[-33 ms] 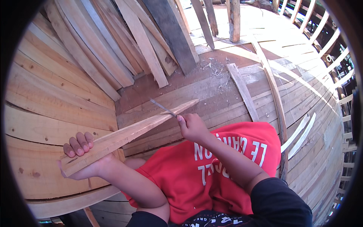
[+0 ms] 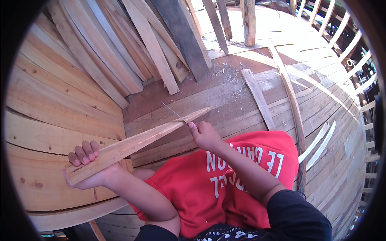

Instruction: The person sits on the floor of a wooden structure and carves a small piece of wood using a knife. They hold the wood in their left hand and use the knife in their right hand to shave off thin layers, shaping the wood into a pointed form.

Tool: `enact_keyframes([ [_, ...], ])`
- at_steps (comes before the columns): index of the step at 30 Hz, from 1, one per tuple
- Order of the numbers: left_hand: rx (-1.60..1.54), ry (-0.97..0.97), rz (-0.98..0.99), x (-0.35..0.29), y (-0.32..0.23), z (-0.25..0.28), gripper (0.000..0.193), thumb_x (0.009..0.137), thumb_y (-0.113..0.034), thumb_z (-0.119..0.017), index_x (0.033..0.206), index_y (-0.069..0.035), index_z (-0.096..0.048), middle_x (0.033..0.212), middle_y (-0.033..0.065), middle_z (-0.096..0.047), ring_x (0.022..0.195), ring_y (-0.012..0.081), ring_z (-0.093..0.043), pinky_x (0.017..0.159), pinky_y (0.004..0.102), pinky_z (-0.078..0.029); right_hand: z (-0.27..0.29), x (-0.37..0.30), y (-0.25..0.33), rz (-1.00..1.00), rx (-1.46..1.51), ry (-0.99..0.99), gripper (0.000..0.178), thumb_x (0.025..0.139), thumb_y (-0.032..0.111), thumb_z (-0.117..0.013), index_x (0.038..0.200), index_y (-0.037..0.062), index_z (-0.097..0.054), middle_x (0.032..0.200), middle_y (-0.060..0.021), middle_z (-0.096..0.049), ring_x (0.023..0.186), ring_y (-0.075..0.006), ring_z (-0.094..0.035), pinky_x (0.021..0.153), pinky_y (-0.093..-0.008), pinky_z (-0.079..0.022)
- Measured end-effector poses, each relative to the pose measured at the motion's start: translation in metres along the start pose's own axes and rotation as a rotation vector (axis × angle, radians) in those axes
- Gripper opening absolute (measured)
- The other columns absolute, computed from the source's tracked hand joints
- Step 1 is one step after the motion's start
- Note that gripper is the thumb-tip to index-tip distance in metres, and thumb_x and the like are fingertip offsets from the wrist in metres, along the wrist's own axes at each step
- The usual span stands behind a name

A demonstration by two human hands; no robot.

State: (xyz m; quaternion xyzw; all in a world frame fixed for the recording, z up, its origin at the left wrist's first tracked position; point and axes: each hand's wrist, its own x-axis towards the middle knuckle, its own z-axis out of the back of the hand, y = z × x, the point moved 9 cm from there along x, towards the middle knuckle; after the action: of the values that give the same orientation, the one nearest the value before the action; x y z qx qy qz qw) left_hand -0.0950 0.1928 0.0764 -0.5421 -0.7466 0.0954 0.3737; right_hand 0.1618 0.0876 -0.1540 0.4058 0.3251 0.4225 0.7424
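My left hand (image 2: pixel 94 164) is wrapped round the thick end of a long pale wooden stick (image 2: pixel 136 145), fingers over its top and palm underneath. The stick slants up to the right and tapers to a point. In my right hand (image 2: pixel 205 133) is a knife, closed in the fist so that its handle is hidden. Its thin blade (image 2: pixel 173 111) lies across the stick near the tapered end and sticks out beyond the far side, seen almost edge-on.
Tall boards (image 2: pixel 92 52) lean against a plank wall (image 2: pixel 52 132) at the left. Wood shavings (image 2: pixel 229 76) lie scattered on the plank floor. A flat board (image 2: pixel 257 96), a long curved strip (image 2: pixel 287 88) and two pale slivers (image 2: pixel 321 140) lie at the right. Red shorts (image 2: pixel 257 160) cover my lap.
The knife blade has turned from showing its flat side to nearly edge-on, and its tip sits slightly higher and to the right. My left hand and the stick have hardly moved.
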Motion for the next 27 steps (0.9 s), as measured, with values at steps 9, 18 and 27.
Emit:
enact_keyframes([
  [9,-0.024,0.012,-0.004,-0.001,-0.002,-0.008,0.039,0.09,-0.041,-0.042,0.063,-0.013,-0.046,0.054,0.0006,-0.043,0.048,0.012,-0.039,0.045,0.0237,-0.035,-0.002,0.007,-0.01,-0.033,0.084,0.076,0.053,0.1,0.038,-0.041,0.073,-0.0032,-0.061,0.066,-0.0277,-0.06,0.07,-0.0487,-0.06,0.066,-0.0565,-0.046],
  [18,-0.02,0.055,-0.018,0.002,-0.004,-0.008,0.039,0.09,-0.04,-0.042,0.064,-0.013,-0.045,0.054,0.0005,-0.042,0.048,0.0119,-0.039,0.045,0.0243,-0.034,0.032,0.015,-0.031,-0.17,-0.128,-0.141,0.059,0.103,0.036,-0.036,0.075,-0.0073,-0.065,0.075,-0.0303,-0.064,0.079,-0.0495,-0.063,0.074,-0.0577,-0.048],
  [27,-0.011,0.053,-0.018,0.005,-0.005,-0.001,0.036,0.09,-0.037,-0.042,0.064,-0.013,-0.045,0.055,0.0003,-0.042,0.049,0.0121,-0.039,0.047,0.0244,-0.035,0.032,0.014,-0.025,-0.138,-0.092,-0.099,0.059,0.102,0.038,-0.038,0.073,-0.0075,-0.062,0.07,-0.0302,-0.062,0.076,-0.0493,-0.062,0.074,-0.0551,-0.047],
])
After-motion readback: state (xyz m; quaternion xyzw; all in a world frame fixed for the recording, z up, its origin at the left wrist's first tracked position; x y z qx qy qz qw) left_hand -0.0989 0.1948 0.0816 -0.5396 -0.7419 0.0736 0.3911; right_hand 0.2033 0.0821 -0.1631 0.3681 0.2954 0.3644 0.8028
